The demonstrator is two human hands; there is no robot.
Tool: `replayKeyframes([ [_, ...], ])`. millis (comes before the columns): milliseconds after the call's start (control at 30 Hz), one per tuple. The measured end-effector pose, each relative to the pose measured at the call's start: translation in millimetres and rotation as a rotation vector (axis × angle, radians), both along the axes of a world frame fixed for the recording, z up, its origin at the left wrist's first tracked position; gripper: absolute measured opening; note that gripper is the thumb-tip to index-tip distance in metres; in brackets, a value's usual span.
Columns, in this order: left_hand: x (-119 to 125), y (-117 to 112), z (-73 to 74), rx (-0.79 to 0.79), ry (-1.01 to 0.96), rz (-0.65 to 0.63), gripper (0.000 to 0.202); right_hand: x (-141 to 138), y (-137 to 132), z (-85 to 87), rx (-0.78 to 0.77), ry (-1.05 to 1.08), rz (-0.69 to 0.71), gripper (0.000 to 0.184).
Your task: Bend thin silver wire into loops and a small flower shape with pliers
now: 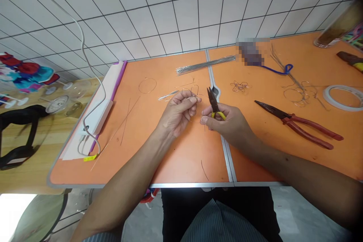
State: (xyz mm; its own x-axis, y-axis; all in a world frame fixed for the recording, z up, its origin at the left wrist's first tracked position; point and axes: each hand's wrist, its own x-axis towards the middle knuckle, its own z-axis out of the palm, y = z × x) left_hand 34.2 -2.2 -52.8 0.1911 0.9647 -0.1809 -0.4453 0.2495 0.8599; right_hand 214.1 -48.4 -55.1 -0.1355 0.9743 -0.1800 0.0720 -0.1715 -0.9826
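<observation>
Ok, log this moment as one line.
left hand: pinches wire | right hand: holds yellow pliers | red pliers: on table

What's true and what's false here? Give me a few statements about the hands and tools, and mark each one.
1. The right hand holds yellow pliers. True.
2. The left hand pinches thin wire. True.
3. The red pliers are in the left hand. False: they lie untouched on the table, to the right of the right hand.
4. The tape roll sits at the table's left edge. False: it lies at the right edge.
5. A wire bundle lies beyond both hands. True.
</observation>
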Motion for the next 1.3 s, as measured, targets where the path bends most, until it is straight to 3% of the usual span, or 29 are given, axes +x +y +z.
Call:
replayKeyframes([
  [267, -7, 0, 3.4, 0.04, 0.183, 0.042, 0.034, 19, 9, 18.6, 0.184, -0.216, -0.062, 0.02],
  [400, -7, -1, 8.9, 0.051, 0.22, 0.014, 0.031, 33, 22, 15.1, 0.322, -0.324, -0.12, 0.014],
  [567, -7, -3, 14.5, 0.077, 0.209, -0.004, 0.024, 38, 30, 7.5, 0.355, -0.396, -0.128, 0.012],
  [833, -10, -4, 21.5, 0.088, 0.159, -0.102, 0.019, 33, 33, 1.6, 0.431, -0.39, -0.13, 0.007],
  [1300, -9, -2, 8.0, -0.03, 0.003, -0.174, 0.019, 38, 38, -4.8, 0.48, -0.276, 0.043, 0.01],
])
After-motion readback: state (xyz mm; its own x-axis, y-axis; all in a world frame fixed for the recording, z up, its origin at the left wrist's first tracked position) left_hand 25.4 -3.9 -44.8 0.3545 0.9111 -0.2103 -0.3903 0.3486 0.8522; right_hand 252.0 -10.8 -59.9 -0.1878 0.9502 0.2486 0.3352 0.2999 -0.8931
